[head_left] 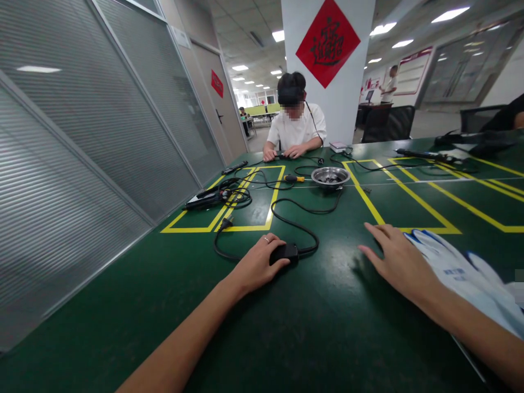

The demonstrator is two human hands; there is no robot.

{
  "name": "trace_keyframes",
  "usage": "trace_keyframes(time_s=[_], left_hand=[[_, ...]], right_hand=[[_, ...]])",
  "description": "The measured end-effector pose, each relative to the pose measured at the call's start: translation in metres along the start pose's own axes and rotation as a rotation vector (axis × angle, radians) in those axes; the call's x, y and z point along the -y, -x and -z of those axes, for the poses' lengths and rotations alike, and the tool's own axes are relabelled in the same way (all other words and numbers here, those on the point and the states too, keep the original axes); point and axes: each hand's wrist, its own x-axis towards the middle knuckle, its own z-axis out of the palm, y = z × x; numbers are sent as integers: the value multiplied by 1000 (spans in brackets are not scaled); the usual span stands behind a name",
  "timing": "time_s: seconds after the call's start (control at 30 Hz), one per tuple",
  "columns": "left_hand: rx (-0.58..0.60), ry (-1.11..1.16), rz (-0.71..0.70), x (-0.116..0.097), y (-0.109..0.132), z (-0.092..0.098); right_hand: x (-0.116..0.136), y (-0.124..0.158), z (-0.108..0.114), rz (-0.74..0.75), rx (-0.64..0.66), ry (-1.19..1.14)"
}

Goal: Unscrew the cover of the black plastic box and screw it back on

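On the green table [311, 327], my left hand [260, 259] is closed around a black power adapter [290, 252], thumb on the near side and fingers over the far side. A cord leads left from the adapter to a two-pin plug [226, 222]; another black cable [309, 236] loops from its right end toward a metal bowl [331, 173]. My right hand [395, 254] holds nothing, with fingers stretched out and thumb apart, just left of a pair of white work gloves [458, 267] with blue edging.
A yellow-and-black screwdriver [293, 178] lies left of the bowl, which contains small dark parts. Coiled cables [237, 195] and black devices lie at the left. Across the table sits a person [297, 123] in a headset. Yellow tape [270, 210] marks rectangles on the tabletop.
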Motion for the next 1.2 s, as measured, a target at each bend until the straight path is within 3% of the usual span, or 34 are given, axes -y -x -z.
trace_keyframes(time_s=[0.13, 0.3, 0.5, 0.87, 1.03, 1.2], left_hand=[[30, 31, -16, 1, 0, 4], [55, 54, -55, 2, 1, 5], [68, 84, -80, 2, 3, 8], [83, 71, -42, 7, 4, 8], [150, 53, -5, 15, 6, 22], [119, 62, 30, 14, 5, 32]], right_hand=[[56, -11, -8, 220, 160, -180], [101, -33, -49, 322, 217, -338], [101, -43, -74, 316, 228, -427], [103, -41, -70, 335, 190, -472], [101, -42, -71, 327, 202, -528], [103, -44, -68, 282, 245, -600]])
